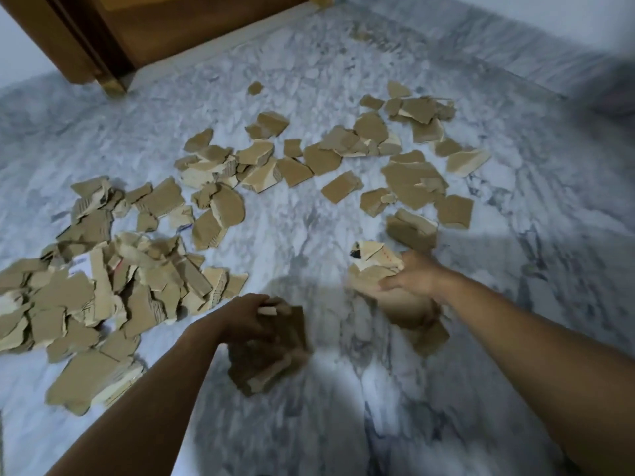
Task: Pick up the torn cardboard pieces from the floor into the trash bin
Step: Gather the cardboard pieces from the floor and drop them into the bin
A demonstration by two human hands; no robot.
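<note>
Torn brown cardboard pieces lie scattered over the grey marble floor (309, 235). A thick heap (103, 290) sits at the left, and looser pieces (405, 173) spread across the middle and right. My left hand (245, 319) grips a stack of cardboard pieces (271, 352) low over the floor. My right hand (414, 274) clutches a second bundle of cardboard pieces (388, 286), some with pale printed sides. Both bundles look blurred. No trash bin is in view.
A wooden door and frame (113, 39) stand at the back left. A pale wall (549, 18) with a marble skirting runs along the back right. A dark blurred shape (615, 87) sits at the right edge. Bare floor lies between my arms.
</note>
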